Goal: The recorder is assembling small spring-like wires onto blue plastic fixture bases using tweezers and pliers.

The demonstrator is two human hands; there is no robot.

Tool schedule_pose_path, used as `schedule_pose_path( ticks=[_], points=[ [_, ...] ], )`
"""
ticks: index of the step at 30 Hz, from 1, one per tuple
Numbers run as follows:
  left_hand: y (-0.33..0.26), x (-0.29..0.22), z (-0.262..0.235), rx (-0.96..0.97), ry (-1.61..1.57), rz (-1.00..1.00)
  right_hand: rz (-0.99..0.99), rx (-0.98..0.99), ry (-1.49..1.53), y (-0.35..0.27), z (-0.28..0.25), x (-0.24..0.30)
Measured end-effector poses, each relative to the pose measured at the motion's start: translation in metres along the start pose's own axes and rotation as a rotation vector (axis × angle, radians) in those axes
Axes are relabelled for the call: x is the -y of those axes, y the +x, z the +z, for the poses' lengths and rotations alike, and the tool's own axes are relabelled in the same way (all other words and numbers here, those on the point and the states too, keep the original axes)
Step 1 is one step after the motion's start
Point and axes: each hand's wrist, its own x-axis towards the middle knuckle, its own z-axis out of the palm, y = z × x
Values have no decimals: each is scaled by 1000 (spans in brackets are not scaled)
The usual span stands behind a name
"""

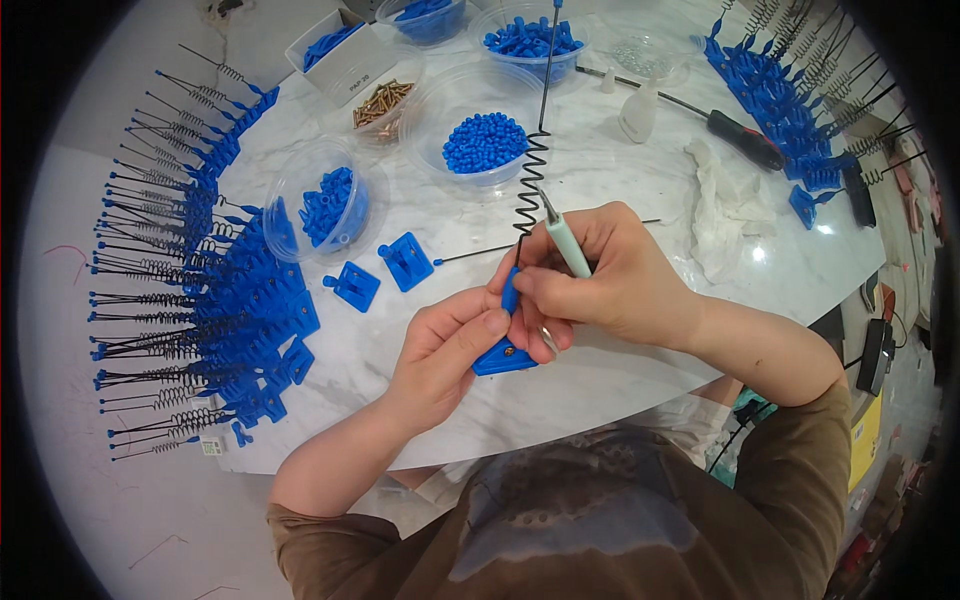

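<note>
"What's at the left edge of the white marbled tabletop (620, 385)?"

"A dense row of blue plastic stands with black coiled wires (255, 300). By the near-left corner there's a small white printed label (211, 446), too tiny to read."

"And further in?"

"A clear round tub of blue plastic parts (328, 207); behind it, toward the far edge, a white cardboard box (338, 88) with a short line of dark printing on its side. Two square blue plastic plates (378, 274) lie just right of the tub."

"The hands?"

"Near the middle of the near edge. The left hand (435, 350) has its fingers pinching a tapered blue plastic sleeve (511, 290), above a flat blue plastic base (503, 358) with a screw in it. A black coiled wire (532, 180) rises from the sleeve."

"The right one?"

"The right hand (612, 270) pinches the sleeve's upper part, gripping a slim metal-tipped tool with a pale green handle (568, 245) too."

"Beyond that?"

"A red-and-black-handled screwdriver (745, 138), then more blue stands (780, 120) along the right edge."
</note>
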Motion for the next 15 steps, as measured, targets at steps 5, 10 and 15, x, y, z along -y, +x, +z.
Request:
schedule_pose_path(
  ticks=[5,10,15],
  points=[
    [1,1,1,-1,-18,26,-19,-15,-3,1,2,-3],
    [0,1,1,-9,-5,18,-39,4,12,1,0,-5],
    [0,-1,3,2,-8,30,-55,8,-15,1,0,-7]
  ],
)
